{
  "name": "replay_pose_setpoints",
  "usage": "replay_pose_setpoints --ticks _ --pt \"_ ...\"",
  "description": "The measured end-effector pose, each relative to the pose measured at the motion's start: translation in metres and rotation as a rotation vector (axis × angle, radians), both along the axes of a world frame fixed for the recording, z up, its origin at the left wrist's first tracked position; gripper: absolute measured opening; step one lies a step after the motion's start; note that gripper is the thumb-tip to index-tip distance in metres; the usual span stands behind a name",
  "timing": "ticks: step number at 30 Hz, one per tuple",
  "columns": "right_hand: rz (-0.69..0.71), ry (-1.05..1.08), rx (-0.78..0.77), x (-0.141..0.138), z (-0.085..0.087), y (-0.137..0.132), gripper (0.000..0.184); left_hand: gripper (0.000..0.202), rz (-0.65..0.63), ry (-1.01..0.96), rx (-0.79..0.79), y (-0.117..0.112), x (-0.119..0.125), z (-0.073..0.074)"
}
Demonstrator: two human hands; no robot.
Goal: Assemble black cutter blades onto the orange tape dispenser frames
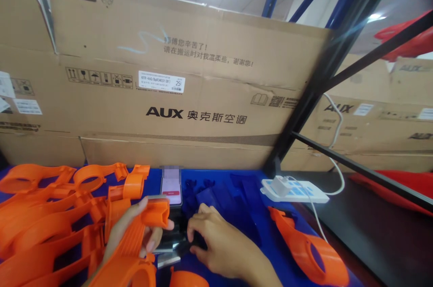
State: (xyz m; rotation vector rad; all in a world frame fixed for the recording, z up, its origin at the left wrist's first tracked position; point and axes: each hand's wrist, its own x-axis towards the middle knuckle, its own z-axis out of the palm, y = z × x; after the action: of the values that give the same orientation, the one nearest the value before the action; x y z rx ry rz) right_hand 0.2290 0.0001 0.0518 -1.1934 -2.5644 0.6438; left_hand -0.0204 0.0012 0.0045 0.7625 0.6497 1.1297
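My left hand [154, 238] is closed around an orange plastic part [157, 214], whose squared, channel-like end points up and to the right. A strip of metal shows along the top of that end. To the right, my right hand [221, 244] reaches down with its fingers curled and pinched over small black pieces; what it grips is too dark to make out. Between the hands lie several metal-and-black strips [169, 259]. Just beyond them is a phone [171, 187] with a lit screen, lying on the blue surface.
Many orange plastic parts with rings [40, 224] are heaped at the left. Dark blue parts [219, 196] lie at the back, and another orange part [314, 255] at the right. A white power strip [304, 191] sits near a black rack post [304, 97]. Cardboard [203, 93] walls the back.
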Motion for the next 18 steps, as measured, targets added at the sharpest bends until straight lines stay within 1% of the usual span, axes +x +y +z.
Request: replay_pose_setpoints --ticks 3,6,7,9,11,12,13,14,16,18 --pt "0.009 0.051 0.028 0.001 0.004 0.0 0.016 0.059 -0.127 0.168 0.096 0.009 -0.006 -0.002" --pt "-0.057 0.206 0.079 -0.001 0.012 -0.003 0.005 0.06 -0.155 0.309 0.143 0.015 -0.008 0.003" --pt "-0.081 0.287 0.09 -0.003 0.014 -0.005 0.007 0.057 -0.164 0.318 0.13 0.015 -0.007 0.004" --pt "-0.105 0.464 0.088 -0.009 0.014 -0.008 0.015 0.052 -0.224 0.295 0.076 0.013 -0.002 0.006" --pt "-0.114 0.618 0.076 -0.018 0.011 -0.012 0.023 0.052 -0.227 0.245 0.047 0.008 0.006 0.006" --pt "-0.115 0.672 0.07 -0.022 0.008 -0.013 0.026 0.051 -0.209 0.221 0.05 0.004 0.011 0.005" --pt "-0.119 0.709 0.062 -0.026 0.005 -0.015 0.025 0.05 -0.18 0.199 0.06 0.0 0.016 0.004" --pt "-0.129 0.737 0.05 -0.029 0.003 -0.015 0.021 0.048 -0.15 0.177 0.074 -0.005 0.021 0.004" --pt "-0.158 0.77 0.018 -0.035 0.0 -0.015 0.012 0.046 -0.135 0.155 0.089 -0.013 0.029 0.006" --pt "-0.197 0.795 0.003 -0.036 0.0 -0.014 0.016 0.045 -0.133 0.168 0.1 -0.018 0.033 0.009"
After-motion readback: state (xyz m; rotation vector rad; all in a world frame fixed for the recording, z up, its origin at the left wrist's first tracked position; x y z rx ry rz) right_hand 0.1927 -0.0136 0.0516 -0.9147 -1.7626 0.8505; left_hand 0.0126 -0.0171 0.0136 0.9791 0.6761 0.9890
